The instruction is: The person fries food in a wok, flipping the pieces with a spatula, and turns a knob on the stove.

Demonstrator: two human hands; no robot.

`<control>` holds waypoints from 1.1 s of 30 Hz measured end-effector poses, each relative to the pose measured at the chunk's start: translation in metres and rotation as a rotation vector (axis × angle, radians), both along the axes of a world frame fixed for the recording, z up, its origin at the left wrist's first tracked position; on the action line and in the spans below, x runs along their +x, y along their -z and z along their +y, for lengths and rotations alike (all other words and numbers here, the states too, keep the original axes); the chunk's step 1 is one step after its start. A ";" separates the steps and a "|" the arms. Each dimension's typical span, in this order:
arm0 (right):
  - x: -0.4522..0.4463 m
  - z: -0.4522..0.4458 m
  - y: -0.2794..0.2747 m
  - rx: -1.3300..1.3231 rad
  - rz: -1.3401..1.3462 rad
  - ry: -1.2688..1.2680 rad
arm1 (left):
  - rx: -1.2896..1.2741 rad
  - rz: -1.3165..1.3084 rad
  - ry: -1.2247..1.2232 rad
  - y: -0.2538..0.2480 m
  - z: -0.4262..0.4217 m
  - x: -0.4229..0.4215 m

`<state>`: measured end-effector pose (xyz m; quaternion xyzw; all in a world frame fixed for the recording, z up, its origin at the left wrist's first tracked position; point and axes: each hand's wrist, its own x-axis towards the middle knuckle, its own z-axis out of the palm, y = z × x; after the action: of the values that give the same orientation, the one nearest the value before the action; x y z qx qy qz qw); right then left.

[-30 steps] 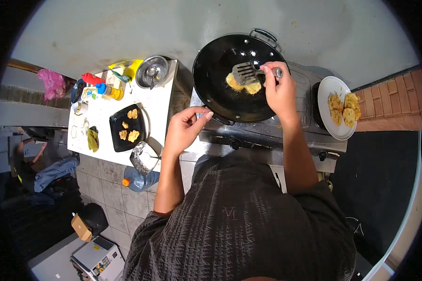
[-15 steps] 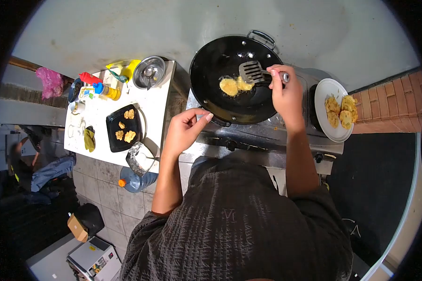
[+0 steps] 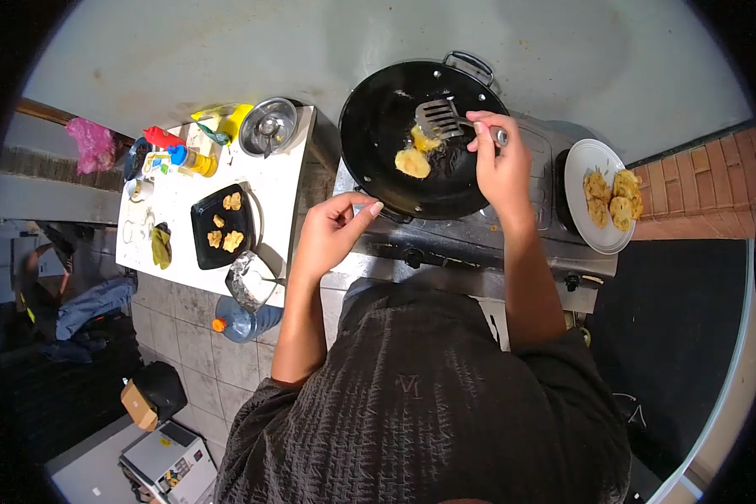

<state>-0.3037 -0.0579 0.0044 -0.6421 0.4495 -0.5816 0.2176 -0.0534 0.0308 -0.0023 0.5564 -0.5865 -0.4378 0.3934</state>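
Slotted spatula (image 3: 433,118) in the right hand (image 3: 502,164), wok handle (image 3: 394,217) in the left hand (image 3: 334,233)

In the head view, the right hand has its thumb and fingers closed around the spatula's handle, the blade reaching out to the left of the fingers over the black wok (image 3: 376,118). The left hand is curled, thumb and forefinger pinching at the near loop handle.

A pale fritter (image 3: 412,164) lies in the wok, left of the right hand and beyond the left fingertips. A yellower fritter (image 3: 426,144) sits just beside it, partly covered by the blade; whether blade and food touch, I cannot tell.

Both fritters look soft, oily and easily torn, so they would best be supported flat from beneath. The spatula seems light and stiff, best held by its grip, as here. The wok is probably heavy and hot, with oil making its inside slick; its loop handles are the place to take hold.

To the right of the right hand, a white plate (image 3: 576,186) bears browned fritters (image 3: 622,210). Left of the left hand stands a square black dish (image 3: 203,239) with small fried pieces (image 3: 233,241).
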 end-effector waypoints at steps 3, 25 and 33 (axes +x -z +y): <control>0.000 0.008 0.000 -0.011 -0.035 -0.012 | 0.017 0.022 0.000 0.000 0.003 0.000; -0.013 0.009 -0.006 0.046 0.110 0.031 | 0.066 -0.007 -0.023 0.005 0.005 0.001; -0.009 -0.001 -0.009 0.035 -0.063 0.076 | 0.035 0.003 -0.027 0.009 0.006 -0.001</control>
<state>-0.3127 -0.0585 0.0129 -0.6021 0.4764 -0.6015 0.2205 -0.0541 0.0365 -0.0113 0.5703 -0.5706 -0.4437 0.3903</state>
